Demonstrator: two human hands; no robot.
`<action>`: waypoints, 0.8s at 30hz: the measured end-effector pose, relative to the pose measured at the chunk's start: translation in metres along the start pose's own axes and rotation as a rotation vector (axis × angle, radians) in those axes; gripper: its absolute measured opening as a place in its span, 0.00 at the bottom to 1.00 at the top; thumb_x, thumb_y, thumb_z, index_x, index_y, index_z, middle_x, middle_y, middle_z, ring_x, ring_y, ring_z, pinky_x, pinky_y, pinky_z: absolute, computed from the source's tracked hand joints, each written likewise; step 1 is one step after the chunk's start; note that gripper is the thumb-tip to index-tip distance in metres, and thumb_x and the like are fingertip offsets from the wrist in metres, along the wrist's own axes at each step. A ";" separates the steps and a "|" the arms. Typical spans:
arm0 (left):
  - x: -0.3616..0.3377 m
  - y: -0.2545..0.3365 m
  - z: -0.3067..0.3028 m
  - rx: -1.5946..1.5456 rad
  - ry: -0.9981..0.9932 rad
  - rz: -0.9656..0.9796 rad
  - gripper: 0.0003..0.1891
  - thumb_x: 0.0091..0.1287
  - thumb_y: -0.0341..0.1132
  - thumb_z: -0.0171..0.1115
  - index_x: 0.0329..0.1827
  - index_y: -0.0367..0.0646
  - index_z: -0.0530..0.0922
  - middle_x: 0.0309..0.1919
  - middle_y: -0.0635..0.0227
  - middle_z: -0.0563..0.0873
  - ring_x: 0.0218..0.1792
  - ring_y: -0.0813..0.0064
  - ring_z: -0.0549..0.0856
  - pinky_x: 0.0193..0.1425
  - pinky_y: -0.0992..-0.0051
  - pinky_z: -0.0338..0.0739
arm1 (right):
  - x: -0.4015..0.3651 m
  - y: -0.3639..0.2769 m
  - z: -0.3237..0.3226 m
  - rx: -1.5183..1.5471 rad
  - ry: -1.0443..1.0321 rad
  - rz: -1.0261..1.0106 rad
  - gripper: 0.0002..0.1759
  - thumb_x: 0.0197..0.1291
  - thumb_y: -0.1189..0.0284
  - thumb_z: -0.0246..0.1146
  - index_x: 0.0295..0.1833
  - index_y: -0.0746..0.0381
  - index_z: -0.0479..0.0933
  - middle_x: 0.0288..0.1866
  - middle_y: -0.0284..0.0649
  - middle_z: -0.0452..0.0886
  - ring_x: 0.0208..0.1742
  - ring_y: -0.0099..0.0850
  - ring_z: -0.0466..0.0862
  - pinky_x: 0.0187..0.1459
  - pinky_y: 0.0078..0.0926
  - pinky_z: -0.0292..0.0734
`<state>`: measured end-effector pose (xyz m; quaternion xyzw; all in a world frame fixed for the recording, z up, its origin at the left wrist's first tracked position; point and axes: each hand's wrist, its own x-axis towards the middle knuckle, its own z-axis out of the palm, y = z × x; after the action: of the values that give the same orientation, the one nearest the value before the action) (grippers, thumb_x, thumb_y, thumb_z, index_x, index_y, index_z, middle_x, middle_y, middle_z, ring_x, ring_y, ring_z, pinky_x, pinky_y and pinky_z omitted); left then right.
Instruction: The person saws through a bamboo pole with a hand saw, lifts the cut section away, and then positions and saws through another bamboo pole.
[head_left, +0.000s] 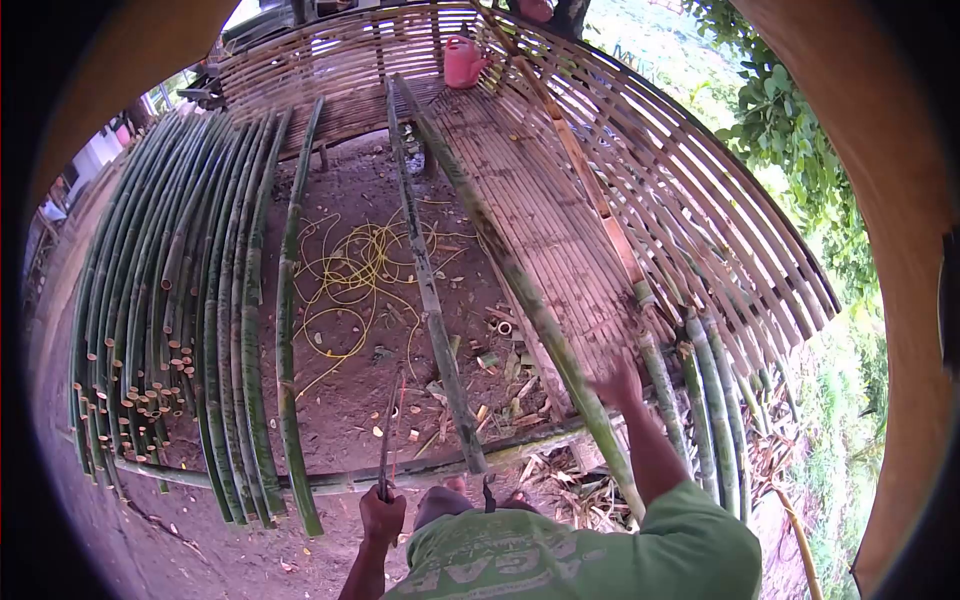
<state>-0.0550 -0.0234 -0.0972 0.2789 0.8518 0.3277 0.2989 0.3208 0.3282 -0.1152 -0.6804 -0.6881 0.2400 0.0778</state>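
Note:
My left hand (pixel 383 515) is closed round the lower end of a long, narrow, dark-bladed tool (pixel 389 430), which points up and away from me. A thin red line runs beside its blade. My right hand (pixel 620 387) is stretched forward, somewhat blurred, with the thumb out from the fingers. It is beside the lower part of a long green bamboo pole (pixel 530 300) and overlaps the slatted bamboo bench (pixel 540 215) in this view. Left of that pole, a thinner, darker bamboo pole (pixel 425 270) slants away, its near end close to my body.
Many cut green bamboo poles (pixel 190 260) lie side by side at left, across a crosswise pole (pixel 340 483). A tangled yellow hose or cord (pixel 355 260) covers the ground. A pink watering can (pixel 462 62) stands at the back. More upright bamboo (pixel 705 400) and a slatted fence (pixel 690 190) are at right.

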 end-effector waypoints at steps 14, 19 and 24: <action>-0.025 0.032 0.043 0.504 -0.207 0.307 0.11 0.48 0.35 0.64 0.26 0.37 0.73 0.18 0.55 0.77 0.21 0.60 0.77 0.30 0.64 0.74 | -0.372 0.448 0.083 -0.260 -0.490 0.624 0.54 0.20 0.51 0.82 0.61 0.58 0.73 0.56 0.45 0.81 0.58 0.40 0.80 0.59 0.36 0.76; -0.034 0.058 0.046 0.270 -0.378 0.055 0.07 0.53 0.30 0.61 0.26 0.42 0.71 0.17 0.68 0.74 0.16 0.73 0.74 0.22 0.69 0.70 | -0.364 0.433 0.073 -0.324 -0.569 0.584 0.54 0.22 0.48 0.81 0.62 0.56 0.74 0.55 0.43 0.82 0.56 0.38 0.82 0.59 0.34 0.77; -0.053 0.083 0.051 -0.257 -0.404 -0.263 0.10 0.55 0.24 0.59 0.25 0.50 0.67 0.17 0.80 0.67 0.13 0.85 0.67 0.16 0.76 0.64 | -0.360 0.369 0.063 -0.236 -0.800 0.606 0.49 0.23 0.46 0.80 0.54 0.63 0.80 0.53 0.48 0.83 0.56 0.38 0.82 0.58 0.30 0.77</action>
<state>0.0386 0.0136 -0.0507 0.1853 0.7552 0.3291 0.5357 0.6480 -0.0514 -0.2518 -0.7083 -0.4582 0.4140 -0.3420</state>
